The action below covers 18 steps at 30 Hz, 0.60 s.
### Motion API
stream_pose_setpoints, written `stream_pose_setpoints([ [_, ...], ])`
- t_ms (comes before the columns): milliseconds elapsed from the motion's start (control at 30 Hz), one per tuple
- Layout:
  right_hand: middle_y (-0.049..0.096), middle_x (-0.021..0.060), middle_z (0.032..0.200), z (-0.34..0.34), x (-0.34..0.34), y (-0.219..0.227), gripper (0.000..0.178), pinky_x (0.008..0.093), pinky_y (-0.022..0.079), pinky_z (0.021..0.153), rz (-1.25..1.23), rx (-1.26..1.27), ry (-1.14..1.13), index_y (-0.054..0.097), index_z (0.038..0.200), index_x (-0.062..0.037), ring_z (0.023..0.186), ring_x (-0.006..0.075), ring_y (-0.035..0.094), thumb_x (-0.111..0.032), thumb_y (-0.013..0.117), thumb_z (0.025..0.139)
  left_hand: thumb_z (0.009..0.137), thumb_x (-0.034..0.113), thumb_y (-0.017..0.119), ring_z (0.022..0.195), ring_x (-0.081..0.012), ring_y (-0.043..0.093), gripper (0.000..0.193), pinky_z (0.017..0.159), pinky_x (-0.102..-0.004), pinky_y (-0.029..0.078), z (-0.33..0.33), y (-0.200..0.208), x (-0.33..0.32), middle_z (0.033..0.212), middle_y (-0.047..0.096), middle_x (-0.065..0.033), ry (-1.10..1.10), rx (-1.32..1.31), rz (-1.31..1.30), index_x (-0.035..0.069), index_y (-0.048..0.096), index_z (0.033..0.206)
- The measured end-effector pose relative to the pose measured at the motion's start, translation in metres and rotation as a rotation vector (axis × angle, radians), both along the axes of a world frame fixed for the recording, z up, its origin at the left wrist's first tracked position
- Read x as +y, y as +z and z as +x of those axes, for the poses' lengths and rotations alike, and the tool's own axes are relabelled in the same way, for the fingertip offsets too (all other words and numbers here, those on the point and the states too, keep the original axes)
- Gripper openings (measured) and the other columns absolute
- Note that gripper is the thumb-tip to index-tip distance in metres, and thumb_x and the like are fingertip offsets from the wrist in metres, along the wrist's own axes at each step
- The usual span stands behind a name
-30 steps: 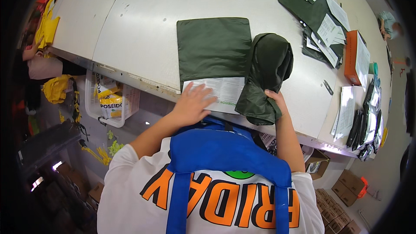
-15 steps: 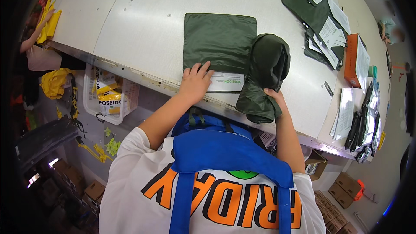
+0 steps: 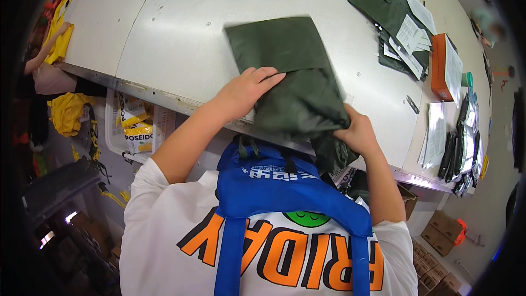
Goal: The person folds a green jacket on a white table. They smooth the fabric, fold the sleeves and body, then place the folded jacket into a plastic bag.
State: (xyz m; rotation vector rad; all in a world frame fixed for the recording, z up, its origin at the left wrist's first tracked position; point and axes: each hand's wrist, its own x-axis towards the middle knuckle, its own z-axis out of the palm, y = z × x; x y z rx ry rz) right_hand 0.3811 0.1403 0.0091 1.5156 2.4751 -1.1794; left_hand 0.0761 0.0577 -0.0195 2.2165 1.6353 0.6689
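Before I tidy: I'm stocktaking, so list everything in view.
table: 1, whitish, centre
folded fabric: at least 1, dark green, table's near edge
fabric pile: 1, dark green, upper right
papers: several, white, right
box: 1, orange, right
roll: 1, teal, beside box
packets: several, black, right
tool: 1, dark, near box
basket: 1, white, below table
packs: several, yellow-white, in basket
cloths: several, yellow, left
cartons: several, brown, lower corners
co-workers: 2, pale clothes, side edges
shirt: 1, white, lower centre
apron: 1, blue, over shirt
left grip: 1, bare, on folded fabric
right grip: 1, bare, on folded fabric
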Motion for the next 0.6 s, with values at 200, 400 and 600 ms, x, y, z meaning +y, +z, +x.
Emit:
stream_pose_setpoints([
  [200,0.067,0.0207,0.096,0.009,-0.011,-0.011,0.061,0.0396,0.050,0.081,0.042,-0.018,-0.379,0.054,0.122,-0.0066,0.091,0.0367,0.064,-0.018,0.070,0.065,0.069,-0.008,0.058,0.088,-0.0283,0.054,0.040,0.078,-0.0360,0.048,0.056,0.027,-0.002,0.100,0.055,-0.0106,0.207,-0.138,0.228,0.002,0.065,0.107],
  [400,0.067,0.0209,0.096,0.001,-0.025,-0.011,0.057,0.0418,0.049,0.082,-0.005,0.016,-0.356,0.054,0.120,-0.0054,0.093,0.0382,0.063,-0.022,0.070,0.068,0.072,-0.007,0.056,0.088,-0.0303,0.052,0.038,0.075,-0.0365,0.048,0.065,0.008,-0.008,0.100,0.054,-0.0118,0.296,-0.090,0.275,0.003,0.064,0.108],
  [600,0.065,0.0243,0.097,-0.032,-0.048,-0.002,0.052,0.0452,0.048,0.082,-0.074,-0.072,-0.287,0.055,0.112,-0.0032,0.095,0.0415,0.061,-0.031,0.071,0.071,0.073,0.002,0.059,0.088,-0.0291,0.050,0.036,0.070,-0.0348,0.049,0.057,-0.026,0.010,0.100,0.051,-0.0094,0.452,0.052,0.339,0.006,0.061,0.109],
])
